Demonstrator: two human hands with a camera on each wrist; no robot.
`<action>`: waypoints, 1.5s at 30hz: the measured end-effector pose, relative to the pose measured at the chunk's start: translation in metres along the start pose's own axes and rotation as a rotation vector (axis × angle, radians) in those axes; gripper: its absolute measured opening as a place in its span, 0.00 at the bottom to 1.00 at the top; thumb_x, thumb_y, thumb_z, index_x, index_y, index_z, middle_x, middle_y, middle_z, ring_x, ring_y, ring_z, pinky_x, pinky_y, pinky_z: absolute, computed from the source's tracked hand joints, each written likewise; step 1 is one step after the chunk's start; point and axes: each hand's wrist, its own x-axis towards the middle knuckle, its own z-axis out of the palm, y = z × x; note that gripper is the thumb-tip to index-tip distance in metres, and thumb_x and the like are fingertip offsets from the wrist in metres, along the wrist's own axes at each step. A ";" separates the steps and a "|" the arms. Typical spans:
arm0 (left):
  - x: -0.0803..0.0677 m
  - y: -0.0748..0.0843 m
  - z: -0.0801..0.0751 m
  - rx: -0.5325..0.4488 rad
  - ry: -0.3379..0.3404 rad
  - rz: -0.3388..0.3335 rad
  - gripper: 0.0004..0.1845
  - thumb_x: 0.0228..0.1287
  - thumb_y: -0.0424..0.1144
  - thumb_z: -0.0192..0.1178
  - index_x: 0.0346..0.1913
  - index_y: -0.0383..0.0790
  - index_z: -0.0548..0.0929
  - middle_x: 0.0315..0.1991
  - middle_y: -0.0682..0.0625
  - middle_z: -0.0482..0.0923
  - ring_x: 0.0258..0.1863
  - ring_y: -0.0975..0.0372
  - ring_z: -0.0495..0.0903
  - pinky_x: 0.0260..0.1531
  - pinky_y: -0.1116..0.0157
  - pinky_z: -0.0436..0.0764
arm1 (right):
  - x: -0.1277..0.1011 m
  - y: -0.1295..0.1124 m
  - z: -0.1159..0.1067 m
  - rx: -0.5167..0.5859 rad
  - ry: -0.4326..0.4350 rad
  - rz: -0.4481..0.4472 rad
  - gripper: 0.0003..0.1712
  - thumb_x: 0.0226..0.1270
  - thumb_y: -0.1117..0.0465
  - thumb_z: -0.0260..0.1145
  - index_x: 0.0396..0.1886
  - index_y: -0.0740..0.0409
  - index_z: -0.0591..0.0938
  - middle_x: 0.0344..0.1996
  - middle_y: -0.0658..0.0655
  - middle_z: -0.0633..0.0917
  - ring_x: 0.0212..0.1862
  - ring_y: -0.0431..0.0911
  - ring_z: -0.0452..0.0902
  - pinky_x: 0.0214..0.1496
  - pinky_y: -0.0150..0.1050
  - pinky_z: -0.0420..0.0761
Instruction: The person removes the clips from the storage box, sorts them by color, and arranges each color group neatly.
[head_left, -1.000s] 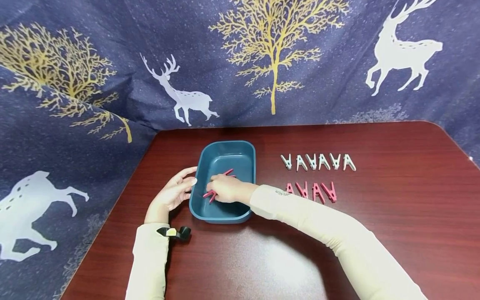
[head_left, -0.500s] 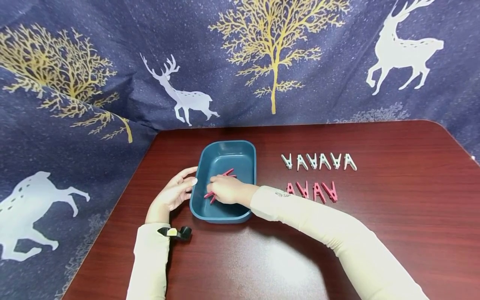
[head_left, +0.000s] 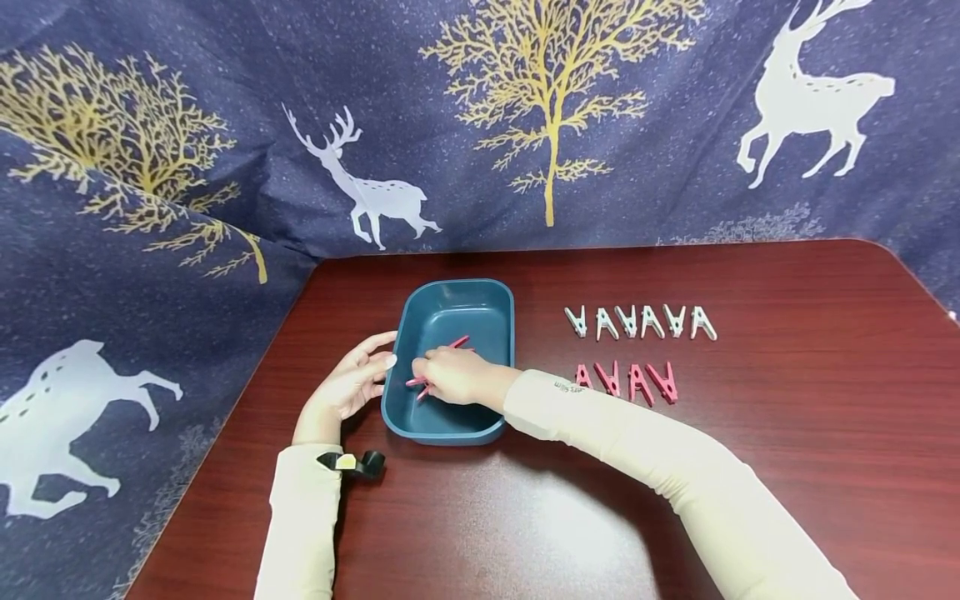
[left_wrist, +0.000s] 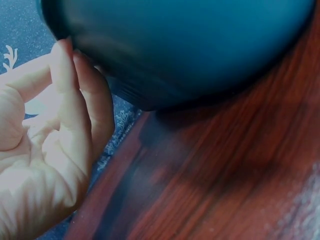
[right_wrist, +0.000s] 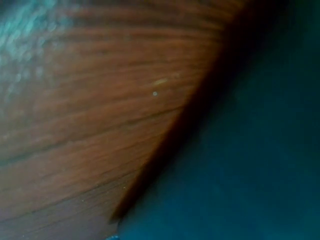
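We see the right hand (head_left: 450, 377) down in the blue tub (head_left: 491, 304) at frame center, fingers curled on a red peg (head_left: 415, 383); another red peg (head_left: 457, 342) lies inside. Left hand (head_left: 347, 385), fingers straight, steadies the tub wall. Four red pegs (head_left: 626, 381) and six white pegs (head_left: 641, 322) sit lined up to the right, so the sorting looks mostly done.

sleeves (head_left: 645, 467): long, cream, snug | right cuff: small dark print | left wrist strap (head_left: 352, 462): black, yellow tag
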 end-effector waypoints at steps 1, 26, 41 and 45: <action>0.000 0.000 0.000 -0.002 -0.002 0.002 0.23 0.72 0.26 0.42 0.68 0.38 0.57 0.46 0.50 0.79 0.42 0.62 0.83 0.38 0.64 0.83 | 0.000 0.000 -0.001 0.004 -0.001 0.007 0.11 0.63 0.56 0.66 0.43 0.52 0.78 0.38 0.53 0.81 0.44 0.46 0.77 0.44 0.37 0.79; 0.004 -0.013 -0.011 0.008 -0.003 0.032 0.22 0.72 0.26 0.43 0.67 0.42 0.61 0.43 0.51 0.80 0.42 0.63 0.82 0.40 0.64 0.82 | 0.000 0.008 -0.006 0.707 0.025 0.177 0.13 0.50 0.67 0.75 0.37 0.62 0.87 0.29 0.57 0.87 0.27 0.37 0.76 0.30 0.25 0.74; -0.002 0.000 0.001 0.011 0.009 0.013 0.24 0.72 0.26 0.43 0.68 0.36 0.57 0.43 0.51 0.80 0.41 0.63 0.83 0.40 0.65 0.83 | -0.011 0.005 -0.010 0.632 0.094 0.185 0.11 0.55 0.63 0.72 0.39 0.57 0.87 0.29 0.52 0.87 0.34 0.38 0.76 0.46 0.34 0.69; -0.003 0.000 0.000 0.006 0.005 0.008 0.24 0.72 0.26 0.43 0.68 0.36 0.56 0.44 0.50 0.79 0.41 0.63 0.82 0.40 0.65 0.83 | -0.016 0.005 -0.011 0.676 0.115 0.208 0.11 0.56 0.65 0.71 0.40 0.58 0.87 0.30 0.54 0.87 0.33 0.38 0.76 0.39 0.29 0.72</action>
